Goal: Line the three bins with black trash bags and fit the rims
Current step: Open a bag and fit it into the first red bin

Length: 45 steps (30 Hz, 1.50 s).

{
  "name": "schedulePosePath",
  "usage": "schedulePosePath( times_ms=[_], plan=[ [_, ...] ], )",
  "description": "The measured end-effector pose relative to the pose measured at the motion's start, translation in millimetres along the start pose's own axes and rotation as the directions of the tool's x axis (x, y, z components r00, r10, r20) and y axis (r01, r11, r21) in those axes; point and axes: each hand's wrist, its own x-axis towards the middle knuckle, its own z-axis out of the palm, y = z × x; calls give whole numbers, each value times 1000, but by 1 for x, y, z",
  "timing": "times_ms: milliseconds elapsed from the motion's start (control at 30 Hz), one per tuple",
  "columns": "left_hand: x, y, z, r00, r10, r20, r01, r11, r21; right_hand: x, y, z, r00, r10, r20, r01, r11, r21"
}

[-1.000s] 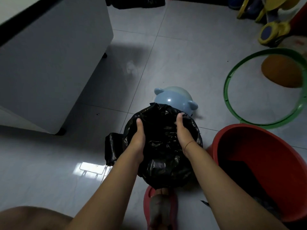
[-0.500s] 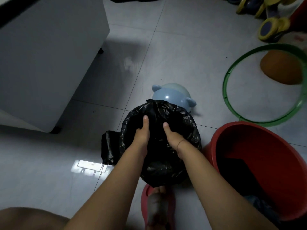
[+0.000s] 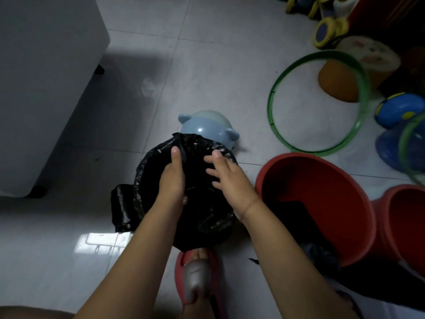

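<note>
**A:** What is hidden or hard to read?

**B:** The black trash bag (image 3: 202,224) fills the middle of the frame and covers whatever it is stretched over. Just beyond its top edge shows the rounded part of a blue eared bin (image 3: 204,127). I cannot tell whether the bag is round that bin's mouth. A bunched lump of black film (image 3: 122,203) sticks out at the bag's left side. The red bucket (image 3: 326,180) at right has something dark in its bottom, but it is too dim to name. A second red bucket (image 3: 404,215) is cut off by the right edge. Toys at the upper right are blurred.

**A:** And the hands?

**B:** The left hand (image 3: 172,180) is at the centre of the bag. Its thumb (image 3: 176,155) lies straight up along the film beside a raised fold. The other fingers are tucked under the palm with only one tip showing, so it grips the bag. The right hand (image 3: 232,183) is just to its right, with fingers (image 3: 212,161) spread and fairly straight. It rests flat on the film and grasps nothing. The two hands are close but apart.

**A:** Anything else nearby?

**B:** A green ring (image 3: 318,153) lies flat on the floor at the upper right, apart from the buckets. A white cabinet (image 3: 46,77) fills the upper left. A foot in a red slipper (image 3: 181,268) sits just below the bag.
</note>
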Motion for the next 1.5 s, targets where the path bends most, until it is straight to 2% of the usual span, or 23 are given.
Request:
schedulePosePath(
  times_ms=[67,133,200,300,400,467,533,600,733,800,900,967,1033,1067,1167,1267,1333,1400,1467,1500],
  plan=[
    [-22,10,18,995,103,12,-103,994,-36,-25,-2,-33,986,-86,-143,99,991,88],
    [-48,13,39,986,161,35,-157,982,-103,-45,1,-77,952,-62,-298,99,989,108],
    [-75,11,60,975,197,103,-180,972,-148,-62,10,-121,934,47,-355,-18,996,85],
    [-112,-3,86,947,212,240,-178,971,-158,-87,34,-167,917,188,-352,-201,980,-1],
    [-138,-37,97,956,132,263,-111,989,-94,-113,50,-178,919,171,-356,-171,985,32],
    [-147,-63,96,967,78,241,-93,994,50,-128,60,-178,900,148,-409,-103,986,132],
    [-151,-83,95,965,13,260,-68,977,203,-140,69,-176,858,171,-484,-71,973,218],
    [-156,-91,95,950,-88,301,3,963,270,-150,77,-172,805,213,-554,-70,961,268],
    [-165,-89,97,881,-183,436,3,925,381,-166,94,-165,714,252,-653,-136,965,224],
    [-169,-81,98,848,-169,502,-14,940,340,-174,99,-163,712,263,-651,-194,965,178],
    [-173,-59,105,807,-171,565,87,981,172,-183,101,-165,742,282,-608,-235,959,157],
    [-173,-40,108,793,-196,577,195,979,64,-186,98,-165,784,401,-474,-208,889,409],
    [-174,-27,107,775,-211,596,234,971,40,-189,93,-167,836,479,-266,-179,697,694],
    [-176,-22,106,757,-199,623,223,974,40,-191,89,-169,854,481,-197,-191,643,742],
    [-188,-14,99,669,-130,732,139,989,49,-192,73,-182,895,445,-36,-266,596,757],
    [-203,-13,89,477,-97,874,75,995,70,-189,52,-197,894,448,30,-331,612,718],
    [-212,-12,81,351,-148,924,33,989,146,-184,40,-201,885,464,27,-365,656,661],
    [-214,-13,74,257,-230,939,-48,967,250,-179,31,-201,868,497,11,-403,690,601],
    [-211,-16,73,226,-281,933,-74,950,304,-177,24,-198,869,491,-63,-365,722,588],
    [-210,-16,73,253,-285,925,-65,949,310,-176,22,-196,888,445,-119,-296,749,593]
  ],
)
